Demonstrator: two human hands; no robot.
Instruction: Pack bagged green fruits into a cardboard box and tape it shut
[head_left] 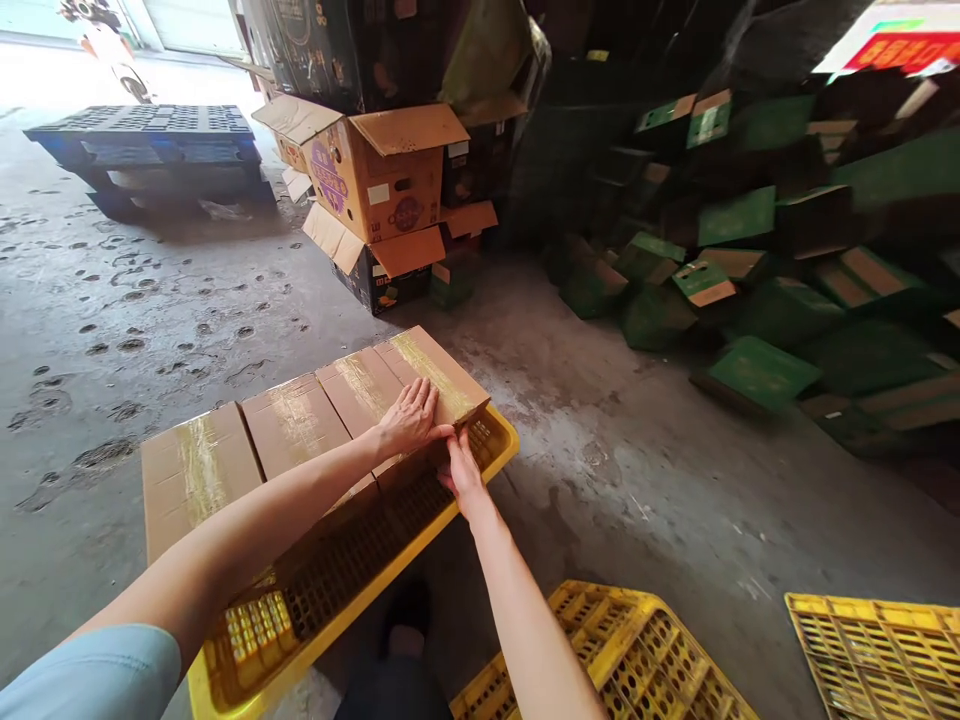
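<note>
Several taped cardboard boxes stand in a row along the far side of a yellow plastic crate (405,566). My left hand (409,415) lies flat across the top of the rightmost cardboard box (431,365), fingers stretched out and holding nothing. At that box's near end, my right hand (465,472) is closed on the lower edge, its thumb close to my left thumb; some of its fingers are hidden. Shiny yellowish tape runs over the lids, as on the leftmost box (169,480). The near half of the crate shows its slotted floor.
Yellow crates (652,650) (885,650) lie on the floor at lower right. Ahead stand stacked open cartons (390,190). A heap of green boxes (757,370) fills the right side. A blue pallet (157,140) is at far left, on the pitted floor (150,320).
</note>
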